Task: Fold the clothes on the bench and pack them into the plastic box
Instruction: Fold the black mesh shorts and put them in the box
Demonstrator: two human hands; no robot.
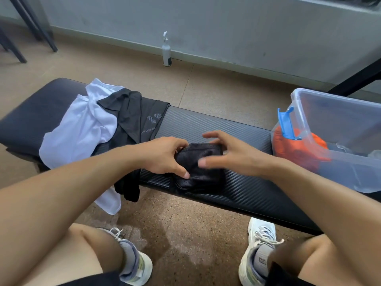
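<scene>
A small folded black mesh garment (201, 172) lies on the black bench (237, 129), near its front edge. My left hand (165, 155) grips its left side, thumb pressed on the cloth. My right hand (228, 153) hovers over its right side with fingers spread, blurred. Further left on the bench lie a white shirt (82, 129) and a black shirt (132, 116), crumpled and overlapping, partly hanging off the front. The clear plastic box (338, 129) with a blue latch stands at the right end, with an orange garment (299, 149) inside.
A spray bottle (166, 50) stands on the floor by the grey wall. Dark furniture legs (33, 27) are at the far left. My knees and two white sneakers (257, 250) are on the brown floor below the bench.
</scene>
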